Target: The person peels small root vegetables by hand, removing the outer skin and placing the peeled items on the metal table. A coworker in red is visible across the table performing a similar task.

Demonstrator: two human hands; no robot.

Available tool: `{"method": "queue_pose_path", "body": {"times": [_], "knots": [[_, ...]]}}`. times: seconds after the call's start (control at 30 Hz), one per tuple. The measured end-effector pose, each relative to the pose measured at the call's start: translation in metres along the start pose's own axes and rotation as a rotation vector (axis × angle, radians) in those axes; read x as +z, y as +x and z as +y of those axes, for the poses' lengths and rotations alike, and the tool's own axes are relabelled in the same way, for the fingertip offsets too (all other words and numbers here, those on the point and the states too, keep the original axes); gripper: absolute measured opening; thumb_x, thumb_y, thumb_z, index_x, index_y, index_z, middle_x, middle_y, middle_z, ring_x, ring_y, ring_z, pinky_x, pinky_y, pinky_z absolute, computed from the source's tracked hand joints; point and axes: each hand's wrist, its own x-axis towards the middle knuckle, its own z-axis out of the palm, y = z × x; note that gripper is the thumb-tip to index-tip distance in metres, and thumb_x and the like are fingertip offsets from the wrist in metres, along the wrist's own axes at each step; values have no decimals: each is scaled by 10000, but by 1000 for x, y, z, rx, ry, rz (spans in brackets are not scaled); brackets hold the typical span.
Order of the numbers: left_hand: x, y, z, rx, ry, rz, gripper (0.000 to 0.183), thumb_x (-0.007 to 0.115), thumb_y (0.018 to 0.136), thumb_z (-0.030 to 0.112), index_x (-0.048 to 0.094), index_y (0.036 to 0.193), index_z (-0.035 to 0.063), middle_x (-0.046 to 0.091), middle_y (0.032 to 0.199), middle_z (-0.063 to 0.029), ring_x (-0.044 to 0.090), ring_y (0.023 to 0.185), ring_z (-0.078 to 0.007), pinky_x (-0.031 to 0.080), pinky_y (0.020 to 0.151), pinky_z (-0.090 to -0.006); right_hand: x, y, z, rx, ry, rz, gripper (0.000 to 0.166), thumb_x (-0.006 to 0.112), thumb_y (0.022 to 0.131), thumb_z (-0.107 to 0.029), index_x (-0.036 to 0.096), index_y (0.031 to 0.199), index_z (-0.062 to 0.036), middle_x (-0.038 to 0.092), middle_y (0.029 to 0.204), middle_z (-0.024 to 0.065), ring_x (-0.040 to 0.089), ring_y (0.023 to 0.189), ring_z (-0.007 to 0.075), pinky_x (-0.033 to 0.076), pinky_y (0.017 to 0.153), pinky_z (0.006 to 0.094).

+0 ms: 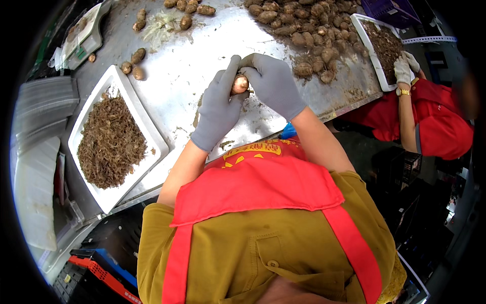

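A small taro corm (240, 84) with a pale pinkish end is held above the metal table (182, 110), close in front of me. My left hand (222, 104), in a grey glove, wraps it from the left, with the thumb beneath. My right hand (271, 81), gloved alike, bends its fingers over the far side of the corm and touches it. Those fingers hide much of its surface. Beside my left forearm stands a white foam tray (157, 140) holding a heap of brown fibrous peelings (112, 142).
A large pile of unpeeled taros (315, 34) lies at the far right. Several loose taros (138, 57) and pale plastic netting (161, 28) lie far left, near a weighing scale (81, 38). A co-worker's gloved hands (404, 68) reach into another foam tray (374, 49), below a purple crate (391, 13).
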Motion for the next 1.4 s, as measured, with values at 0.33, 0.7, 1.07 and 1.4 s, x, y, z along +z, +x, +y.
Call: {"method": "queue_pose_path", "body": {"times": [0.33,0.7,1.07,1.4], "knots": [[-17,7,0,-379,-997,-138,724,614,788,12,345,1460,3,527,1245,-126,553,1118,-192,460,962,-299,-15,-10,7,101,287,-23,260,633,855,-184,675,1068,-42,672,963,87,631,865,171,495,783,279],[-8,0,-6,-391,-1482,-155,663,502,865,142,282,1470,-17,547,1159,-151,581,1029,-226,496,894,-335,11,-25,4,-133,-103,-51,535,758,725,-279,608,1193,-69,556,1269,152,540,1140,328,459,947,394],[-7,-5,-5,-508,-1205,100,395,408,991,234,577,1187,-64,612,1140,-149,611,971,-190,526,835,-301,32,-41,-9,-262,-176,49,503,783,690,-199,588,1108,3,574,1134,188,528,1087,372,426,948,442],[-15,-3,-9,-493,-1484,-175,863,181,956,663,439,1354,-58,613,1164,-167,631,1029,-254,542,911,-381,24,-48,-5,-255,-101,89,539,807,678,-251,601,1114,-11,571,1174,191,543,1075,352,435,932,433]]}}
